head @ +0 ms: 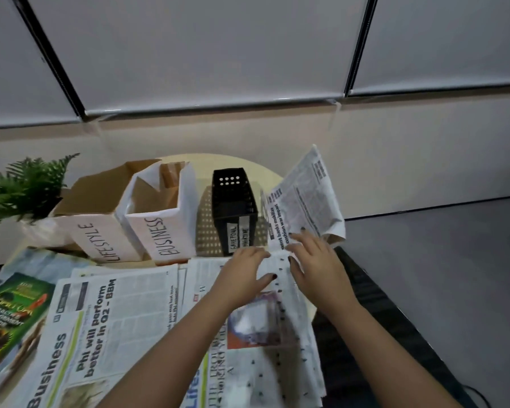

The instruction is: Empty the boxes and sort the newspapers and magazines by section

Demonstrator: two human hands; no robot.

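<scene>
Both hands flat, fingers straight: left hand (pixel 246 270), right hand (pixel 314 260) press newspaper (pixel 302 198) against counter (pixel 265 169); no grip curled.

Both forearms are bare, with no sleeves, watch or bracelets showing. The left hand (pixel 245 270) and right hand (pixel 315 256), near the black basket (pixel 233 207), have short nails painted with dark polish; no rings show.

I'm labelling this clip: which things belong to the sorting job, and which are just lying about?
Job: LIFESTYLE box, BUSINESS box, black bin, Business paper, magazine, paper under both hands.
Lying about: fern.
</scene>
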